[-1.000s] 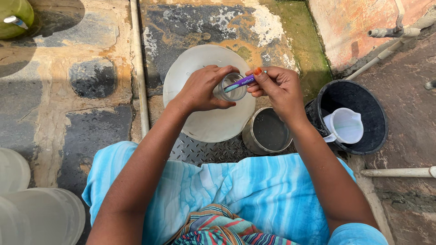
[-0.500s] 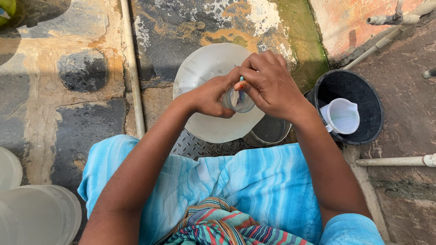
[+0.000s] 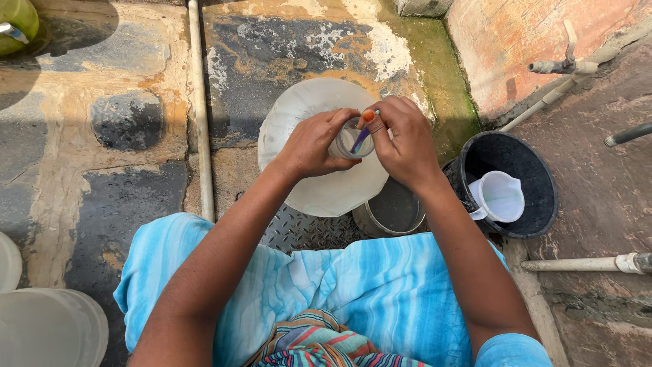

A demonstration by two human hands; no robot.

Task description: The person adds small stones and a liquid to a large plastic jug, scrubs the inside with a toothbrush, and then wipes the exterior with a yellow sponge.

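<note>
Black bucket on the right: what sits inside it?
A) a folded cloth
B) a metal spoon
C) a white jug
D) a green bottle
C: a white jug with a handle rests inside the black bucket, beside the person's right forearm, while both hands are busy with a small glass over the white basin.

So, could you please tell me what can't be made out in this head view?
- Inside of the small glass: covered by the left hand and right hand.
- Tip of the purple brush: down inside the glass.
- Inside of the metal pot: partly behind the right forearm.
- Green container: cut off by the left edge.
- Pale tubs: cut off at the lower-left corner.
</note>
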